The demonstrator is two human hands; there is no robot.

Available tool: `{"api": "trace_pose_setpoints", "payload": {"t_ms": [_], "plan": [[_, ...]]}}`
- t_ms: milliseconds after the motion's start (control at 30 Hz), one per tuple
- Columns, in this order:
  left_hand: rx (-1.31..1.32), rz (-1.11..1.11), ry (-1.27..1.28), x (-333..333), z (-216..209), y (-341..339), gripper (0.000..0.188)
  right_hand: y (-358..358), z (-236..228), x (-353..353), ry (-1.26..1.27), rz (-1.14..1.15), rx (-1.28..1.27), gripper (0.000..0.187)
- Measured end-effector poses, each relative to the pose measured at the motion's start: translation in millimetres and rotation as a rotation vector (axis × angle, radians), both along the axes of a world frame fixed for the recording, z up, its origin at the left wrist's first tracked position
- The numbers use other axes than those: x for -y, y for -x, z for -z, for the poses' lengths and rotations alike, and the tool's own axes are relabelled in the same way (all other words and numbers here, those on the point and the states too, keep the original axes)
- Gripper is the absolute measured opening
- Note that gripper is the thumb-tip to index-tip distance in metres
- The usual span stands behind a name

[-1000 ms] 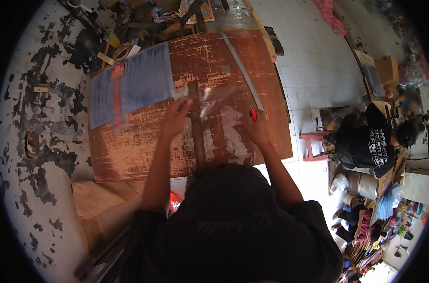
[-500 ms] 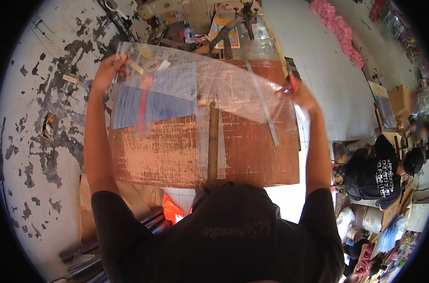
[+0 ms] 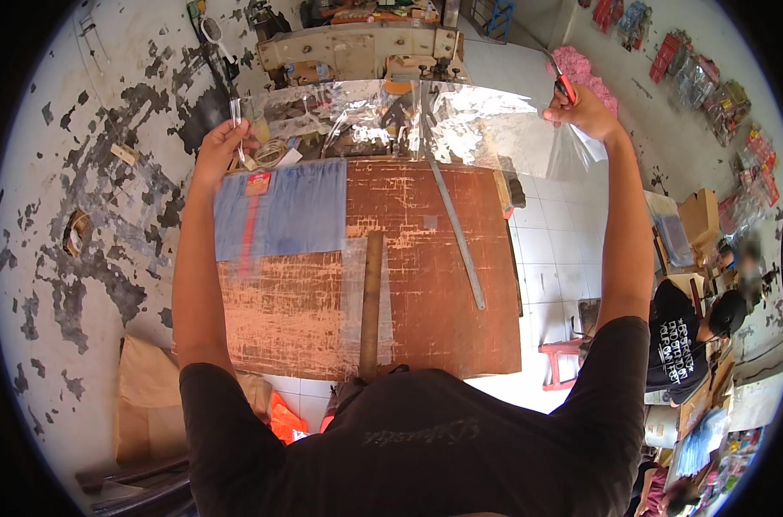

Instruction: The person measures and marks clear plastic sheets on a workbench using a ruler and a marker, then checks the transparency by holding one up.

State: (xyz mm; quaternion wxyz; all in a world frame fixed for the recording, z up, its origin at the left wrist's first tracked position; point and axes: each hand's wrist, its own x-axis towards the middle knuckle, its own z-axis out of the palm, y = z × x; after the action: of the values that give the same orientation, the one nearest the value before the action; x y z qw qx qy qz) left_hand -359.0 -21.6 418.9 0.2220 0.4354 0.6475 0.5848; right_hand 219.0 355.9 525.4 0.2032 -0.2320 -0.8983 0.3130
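A clear plastic sheet (image 3: pixel 482 129) hangs stretched between my hands above the far part of the worn brown worktable (image 3: pixel 460 336). My left hand (image 3: pixel 226 148) pinches its left end. My right hand (image 3: pixel 588 114) is closed at the right end, also gripping red-handled scissors (image 3: pixel 565 88) whose blades point up and away. Below the sheet, a stack of bluish plastic sheets (image 3: pixel 301 211) lies on the table's left side, with a red strip (image 3: pixel 249 220) along it. A metal ruler (image 3: pixel 459 237) lies slantwise to the right, and a brownish bar (image 3: pixel 372 302) rests near the middle.
Behind the table stands a wooden frame (image 3: pixel 357 50) with clamps. The peeling wall (image 3: pixel 55 284) is close on the left. Pink bundles (image 3: pixel 581 73) lie on the tiled floor at far right. A red stool (image 3: pixel 562 362) and a person in black (image 3: pixel 680 345) are to the right.
Both hands have risen and moved farther apart, drawing the clear sheet straighter. My right hand has moved outward to the right with the scissors. The view has tilted farther up.
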Motion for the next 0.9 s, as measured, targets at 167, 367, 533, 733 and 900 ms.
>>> {"api": "trace_pose_setpoints", "payload": {"t_ms": [167, 367, 533, 733, 900], "plan": [[-0.004, 0.05, -0.059, -6.7, -5.0, -4.9, 0.03, -3.2, -6.9, -15.5, 0.003, -0.001, -0.028, 0.046], [-0.013, 0.072, -0.067, -8.9, -11.3, -5.7, 0.035, -3.7, -5.3, -29.0, 0.003, 0.024, -0.088, 0.046], [-0.004, 0.1, -0.067, -13.6, -17.3, -20.2, 0.037, -12.9, 1.9, -48.0, -0.023, 0.049, -0.057, 0.051], [-0.026, 0.097, -0.028, -12.2, -23.6, -33.9, 0.036, -16.8, 26.3, -53.5, 0.042, 0.085, -0.068, 0.055], [-0.077, 0.069, 0.008, -19.1, -16.4, -29.4, 0.033, -24.0, 54.0, -46.8, 0.136, 0.087, 0.008, 0.049]]}}
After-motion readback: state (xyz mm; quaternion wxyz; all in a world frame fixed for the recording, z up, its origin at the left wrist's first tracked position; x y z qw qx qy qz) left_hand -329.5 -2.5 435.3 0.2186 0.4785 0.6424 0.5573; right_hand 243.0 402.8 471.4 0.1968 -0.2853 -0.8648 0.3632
